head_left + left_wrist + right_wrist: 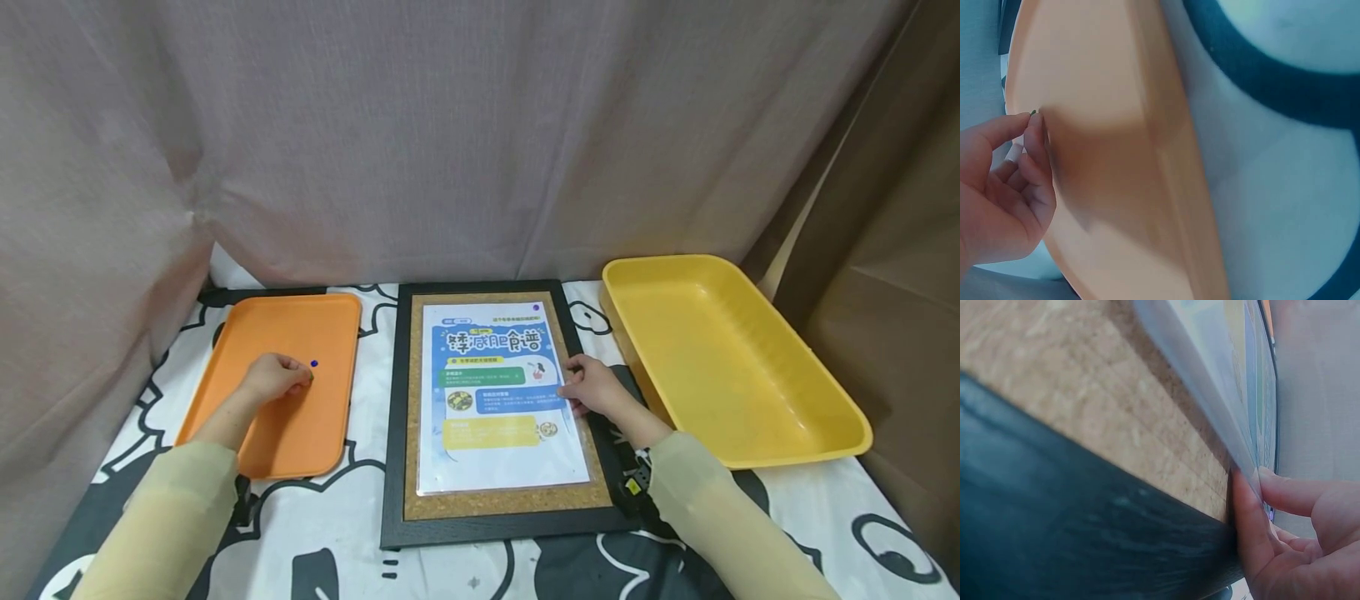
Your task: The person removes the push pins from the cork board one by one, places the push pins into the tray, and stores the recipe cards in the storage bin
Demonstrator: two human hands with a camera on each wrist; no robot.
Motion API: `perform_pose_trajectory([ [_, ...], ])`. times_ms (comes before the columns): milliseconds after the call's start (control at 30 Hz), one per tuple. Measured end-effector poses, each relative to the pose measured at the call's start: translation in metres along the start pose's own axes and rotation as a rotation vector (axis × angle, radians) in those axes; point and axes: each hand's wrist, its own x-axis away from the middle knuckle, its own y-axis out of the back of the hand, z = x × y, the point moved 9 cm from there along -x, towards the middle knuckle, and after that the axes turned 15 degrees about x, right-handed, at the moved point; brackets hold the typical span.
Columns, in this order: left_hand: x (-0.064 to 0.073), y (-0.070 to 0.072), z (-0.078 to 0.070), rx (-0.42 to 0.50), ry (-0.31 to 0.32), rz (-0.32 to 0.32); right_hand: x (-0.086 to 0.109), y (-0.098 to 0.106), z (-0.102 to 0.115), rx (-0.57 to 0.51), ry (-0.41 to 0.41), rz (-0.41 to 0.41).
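Observation:
My left hand is over the orange tray, thumb and forefinger pinching a tiny green pin, mostly hidden by the fingertips. Close by on the tray is a small blue pin. At the poster's right edge my right hand holds the printed sheet between thumb and fingers. That edge stands slightly off the cork board in the right wrist view. A purple pin sits at the sheet's top right corner. The board has a black frame.
To the right stands a deep yellow tub, beside the framed board. A black-and-white patterned cloth covers the table. Grey curtain hangs behind, and a brown panel rises at the right.

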Motion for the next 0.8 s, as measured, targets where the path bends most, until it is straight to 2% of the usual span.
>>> perform_pose_trajectory([
  [233,0.001,0.0,0.0,-0.007,0.012,0.008,0.0,-0.001,0.0,-0.01,0.0,0.005],
  [333,0.001,0.002,-0.005,0.01,-0.015,0.019,-0.001,-0.001,0.0,-0.01,-0.002,0.006],
  [433,0.002,0.005,-0.016,0.028,-0.053,0.046,-0.002,-0.001,-0.001,-0.012,-0.005,0.003],
  [533,0.002,0.005,-0.029,0.043,-0.053,0.073,-0.003,-0.001,-0.002,-0.011,-0.006,0.003],
  [600,0.001,0.004,-0.037,0.05,-0.033,0.079,-0.003,-0.001,-0.002,-0.012,-0.005,0.003],
  [800,-0.003,-0.01,-0.072,0.096,-0.025,0.116,-0.003,-0.002,-0.001,-0.013,-0.002,0.002],
])
